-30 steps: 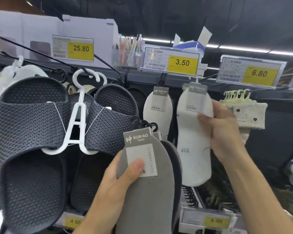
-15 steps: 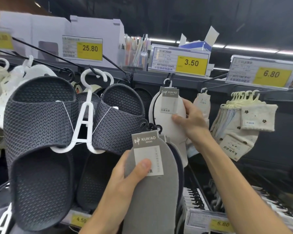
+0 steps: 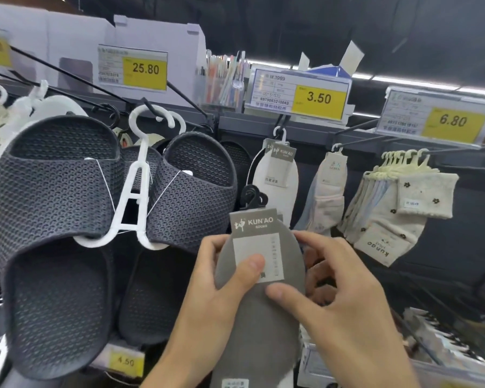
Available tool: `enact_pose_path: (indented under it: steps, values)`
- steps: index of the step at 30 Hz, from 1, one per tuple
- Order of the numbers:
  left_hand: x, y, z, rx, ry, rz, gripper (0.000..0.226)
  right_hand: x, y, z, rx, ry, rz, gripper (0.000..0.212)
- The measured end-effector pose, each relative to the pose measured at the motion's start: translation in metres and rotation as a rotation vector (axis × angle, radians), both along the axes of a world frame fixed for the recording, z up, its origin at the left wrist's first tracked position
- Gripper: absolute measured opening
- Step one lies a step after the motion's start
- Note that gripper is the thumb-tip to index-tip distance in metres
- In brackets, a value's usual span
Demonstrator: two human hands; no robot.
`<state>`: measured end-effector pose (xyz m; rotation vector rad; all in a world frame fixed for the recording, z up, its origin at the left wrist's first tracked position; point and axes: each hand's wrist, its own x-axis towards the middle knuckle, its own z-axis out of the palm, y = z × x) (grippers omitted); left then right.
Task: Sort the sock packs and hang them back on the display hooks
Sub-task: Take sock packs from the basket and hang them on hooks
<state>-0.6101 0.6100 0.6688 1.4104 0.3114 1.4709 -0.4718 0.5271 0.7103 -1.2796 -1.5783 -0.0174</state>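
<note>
Grey sock pack (image 3: 261, 317) sits low, straight below the 3.50 price tag (image 3: 300, 96). It is held upright in both hands, with its KUN'AO header card facing the camera and black plastic hooks (image 3: 252, 196) sticking up behind the card. The left hand (image 3: 216, 298) has a closed grip on the pack's left edge — thumb pressed flat on the white label, fingers wrapped out of sight behind. The right hand (image 3: 339, 298) has its grip on the right edge: thumb on the grey fabric just under the label, index fingertip at the pack's upper right edge, the other fingers curled behind. Whether more packs lie stacked behind the front one I cannot tell.

Directly under the 3.50 price tag, a white sock pack (image 3: 277, 186) hangs from a display hook (image 3: 282, 121), above the hands and apart from them. Right of and below that tag, pale ankle socks (image 3: 326, 197) hang on one hook. Farther right, under the 6.80 price tag (image 3: 437, 119), is a bunch of flower-print socks (image 3: 398, 208). Left of the 3.50 tag — under the 25.80 price tag (image 3: 133, 68) — dark mesh slippers (image 3: 53, 219) hang as a pair on a white hanger (image 3: 135, 191), near the left hand.
</note>
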Motion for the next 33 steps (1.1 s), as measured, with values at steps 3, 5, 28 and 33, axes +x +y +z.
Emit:
enact_pose_path:
  steps: [3, 5, 28, 33]
  values:
    - [0.006, -0.002, 0.022, -0.077, -0.002, -0.041, 0.030, 0.008, 0.003, 0.000, 0.027, 0.035, -0.001, 0.054]
    - [0.004, 0.005, 0.030, 0.008, 0.023, -0.047, 0.017, 0.014, 0.005, -0.003, 0.027, 0.082, 0.039, 0.053]
    - [-0.013, -0.009, 0.024, 0.243, -0.120, 0.394, 0.016, 0.040, 0.004, 0.023, 0.148, 0.482, 0.418, 0.033]
    - [-0.023, -0.011, 0.019, 0.206, -0.106, 0.378, 0.017, 0.066, 0.035, 0.055, 0.289, 0.513, 0.155, 0.041]
